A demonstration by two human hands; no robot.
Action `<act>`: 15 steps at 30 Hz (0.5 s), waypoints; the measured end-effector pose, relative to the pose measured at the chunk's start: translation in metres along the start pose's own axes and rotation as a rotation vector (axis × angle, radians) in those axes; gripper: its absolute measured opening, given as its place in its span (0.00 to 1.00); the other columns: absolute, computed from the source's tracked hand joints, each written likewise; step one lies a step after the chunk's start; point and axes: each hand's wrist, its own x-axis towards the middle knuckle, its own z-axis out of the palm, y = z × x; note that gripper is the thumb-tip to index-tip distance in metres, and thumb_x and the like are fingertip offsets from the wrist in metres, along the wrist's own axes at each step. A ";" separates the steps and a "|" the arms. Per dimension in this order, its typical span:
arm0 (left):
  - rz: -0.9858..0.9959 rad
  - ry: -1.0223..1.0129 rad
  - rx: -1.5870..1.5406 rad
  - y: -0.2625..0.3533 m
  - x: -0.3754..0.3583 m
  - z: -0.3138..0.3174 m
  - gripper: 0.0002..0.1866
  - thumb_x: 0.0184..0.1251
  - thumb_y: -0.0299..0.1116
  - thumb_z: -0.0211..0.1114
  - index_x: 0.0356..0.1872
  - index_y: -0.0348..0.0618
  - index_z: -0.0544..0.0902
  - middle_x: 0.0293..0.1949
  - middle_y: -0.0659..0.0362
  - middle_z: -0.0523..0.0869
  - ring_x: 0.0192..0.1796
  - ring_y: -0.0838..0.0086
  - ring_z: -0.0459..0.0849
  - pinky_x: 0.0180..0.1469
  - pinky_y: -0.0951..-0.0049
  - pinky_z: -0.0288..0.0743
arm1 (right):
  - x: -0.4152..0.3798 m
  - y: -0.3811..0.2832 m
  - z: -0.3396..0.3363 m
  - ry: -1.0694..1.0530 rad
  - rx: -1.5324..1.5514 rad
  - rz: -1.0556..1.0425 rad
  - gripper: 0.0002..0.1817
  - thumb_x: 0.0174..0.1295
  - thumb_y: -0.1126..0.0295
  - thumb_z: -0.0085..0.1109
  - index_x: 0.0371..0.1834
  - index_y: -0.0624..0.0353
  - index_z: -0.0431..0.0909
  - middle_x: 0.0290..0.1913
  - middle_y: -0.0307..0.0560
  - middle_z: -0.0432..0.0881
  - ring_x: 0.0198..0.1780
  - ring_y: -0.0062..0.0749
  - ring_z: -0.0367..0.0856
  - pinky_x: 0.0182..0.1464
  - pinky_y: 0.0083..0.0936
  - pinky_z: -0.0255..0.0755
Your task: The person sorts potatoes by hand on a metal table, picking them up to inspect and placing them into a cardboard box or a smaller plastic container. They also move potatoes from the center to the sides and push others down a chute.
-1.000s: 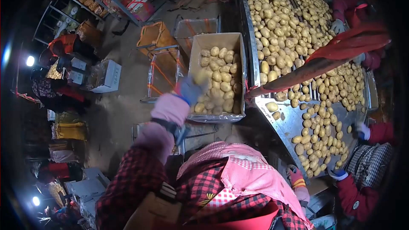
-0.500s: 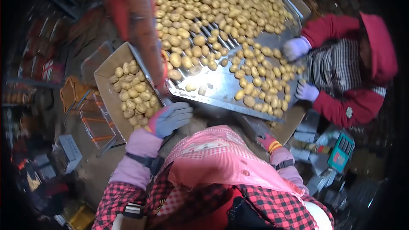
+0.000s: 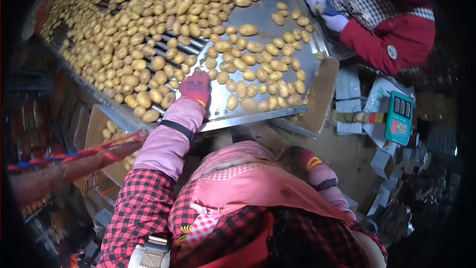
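Observation:
My left hand (image 3: 196, 87), in a red glove, lies over the near edge of a metal table (image 3: 218, 114) among potatoes. Its back faces up and its fingertips are hidden, so what it holds, if anything, does not show. Potatoes (image 3: 249, 74) are spread over the smooth metal to its right, and a dense heap of potatoes (image 3: 124, 34) covers the rollers to its left. Low beside my body on the right is my right hand (image 3: 300, 158), also in a red glove, below the table's edge, with its fingers dark and unclear.
Across the right corner, a person (image 3: 386, 25) in gloves holds a small blue thing. A cardboard box (image 3: 322, 89) stands at the table's right end, another box (image 3: 94, 129) with potatoes at lower left. A red post (image 3: 74, 166) crosses the left; a green scale (image 3: 399, 116) sits at right.
My left hand has moved up from beside the left box onto the table and turned back-side up. The view has shifted. The other person's hands have left the potatoes and come together.

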 end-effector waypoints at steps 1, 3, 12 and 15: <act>-0.008 -0.019 0.041 0.002 0.009 0.002 0.16 0.57 0.40 0.67 0.46 0.50 0.81 0.50 0.53 0.79 0.50 0.55 0.83 0.51 0.55 0.77 | 0.006 0.006 0.000 -0.031 -0.145 -0.054 0.22 0.68 0.52 0.51 0.58 0.53 0.79 0.54 0.56 0.83 0.56 0.47 0.81 0.57 0.38 0.73; -0.018 -0.085 0.058 0.003 0.019 0.008 0.12 0.55 0.39 0.68 0.39 0.47 0.84 0.49 0.52 0.81 0.49 0.55 0.84 0.50 0.57 0.78 | 0.014 0.021 0.006 0.066 0.090 0.114 0.24 0.68 0.53 0.51 0.60 0.55 0.77 0.55 0.55 0.82 0.58 0.45 0.80 0.57 0.37 0.74; 0.447 -0.314 -1.014 0.094 -0.071 -0.055 0.14 0.56 0.32 0.72 0.45 0.43 0.86 0.42 0.55 0.86 0.46 0.67 0.85 0.51 0.67 0.77 | -0.002 -0.178 -0.108 0.069 0.776 -0.594 0.29 0.59 0.72 0.62 0.66 0.64 0.69 0.49 0.43 0.83 0.49 0.29 0.82 0.48 0.31 0.78; 0.482 -0.301 -1.145 0.093 -0.088 -0.066 0.19 0.60 0.38 0.70 0.52 0.47 0.84 0.47 0.51 0.86 0.48 0.59 0.85 0.51 0.65 0.78 | 0.021 -0.123 -0.066 -0.017 0.236 -0.420 0.27 0.62 0.62 0.60 0.65 0.58 0.72 0.52 0.45 0.83 0.52 0.37 0.82 0.52 0.33 0.77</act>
